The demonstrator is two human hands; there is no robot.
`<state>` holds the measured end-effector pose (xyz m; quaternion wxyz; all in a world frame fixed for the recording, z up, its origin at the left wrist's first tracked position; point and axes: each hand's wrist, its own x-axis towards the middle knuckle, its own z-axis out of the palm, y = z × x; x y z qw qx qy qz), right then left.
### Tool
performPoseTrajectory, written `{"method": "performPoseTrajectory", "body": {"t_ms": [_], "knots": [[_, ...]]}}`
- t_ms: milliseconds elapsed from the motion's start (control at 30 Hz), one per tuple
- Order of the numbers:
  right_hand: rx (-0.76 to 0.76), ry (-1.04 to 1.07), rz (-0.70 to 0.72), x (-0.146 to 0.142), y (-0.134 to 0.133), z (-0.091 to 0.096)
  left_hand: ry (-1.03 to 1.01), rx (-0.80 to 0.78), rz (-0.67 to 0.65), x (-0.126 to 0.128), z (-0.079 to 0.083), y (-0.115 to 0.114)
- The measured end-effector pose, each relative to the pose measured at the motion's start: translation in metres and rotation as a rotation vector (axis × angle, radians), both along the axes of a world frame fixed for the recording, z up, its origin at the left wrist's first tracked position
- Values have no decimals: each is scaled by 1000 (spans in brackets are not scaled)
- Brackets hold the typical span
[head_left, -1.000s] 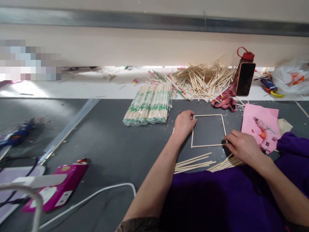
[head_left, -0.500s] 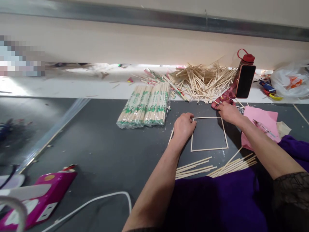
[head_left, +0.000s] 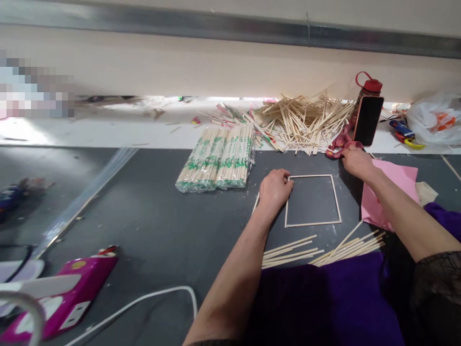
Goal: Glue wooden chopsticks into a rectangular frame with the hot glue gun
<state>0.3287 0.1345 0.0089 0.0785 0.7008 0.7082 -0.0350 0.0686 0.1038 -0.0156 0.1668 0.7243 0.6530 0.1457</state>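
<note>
A thin square frame of joined wooden sticks (head_left: 313,224) lies flat on the dark tabletop. My left hand (head_left: 275,190) rests at its far left corner, with thumb and fingertips closed on that corner. A loose stick (head_left: 256,202) shows from under the same hand. Farther right, my right hand (head_left: 357,161) touches a crumpled red patterned strap (head_left: 336,150) in front of the bottle. Its fingers are curled at the strap and partly hidden. Several loose sticks (head_left: 291,252) lie between the frame and the purple cloth on my lap (head_left: 345,293).
Wrapped chopstick packs (head_left: 216,158) lie left of the frame. A heap of sticks (head_left: 306,120), a red-capped bottle (head_left: 372,86), a phone (head_left: 368,120) and a plastic bag (head_left: 435,120) line the back. Pink sheet (head_left: 396,180) lies right; a magenta power strip (head_left: 79,283) and white cable (head_left: 154,293), left.
My right hand has moved right, away from the frame's far right corner, and the red strap has shifted right with it. My left hand stays at its corner.
</note>
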Motion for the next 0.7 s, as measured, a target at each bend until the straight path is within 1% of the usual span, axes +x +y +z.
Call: {"method": "performPoseTrajectory", "body": {"t_ms": [100,200,300,333,400,467,567,700], "knots": [[62,-13,-15,-2,1,1,3,7,2,0,0,0],[79,-45,1,-6,-6,8,-7,6,0,0,-1,0],[140,-61,12,-15,-27,21,-19,4,4,-1,-1,1],[138,-56,7,-19,-36,24,-23,3,7,-1,-1,1],[79,-29,-11,-29,-56,29,-38,-2,12,-2,0,1],[10,0,-22,-40,-75,28,-61,-13,19,-2,1,1],[-62,41,-50,-53,-95,20,-91,-24,28,-3,2,2],[-88,81,-128,-62,-103,9,-100,-32,27,-2,1,1]]}}
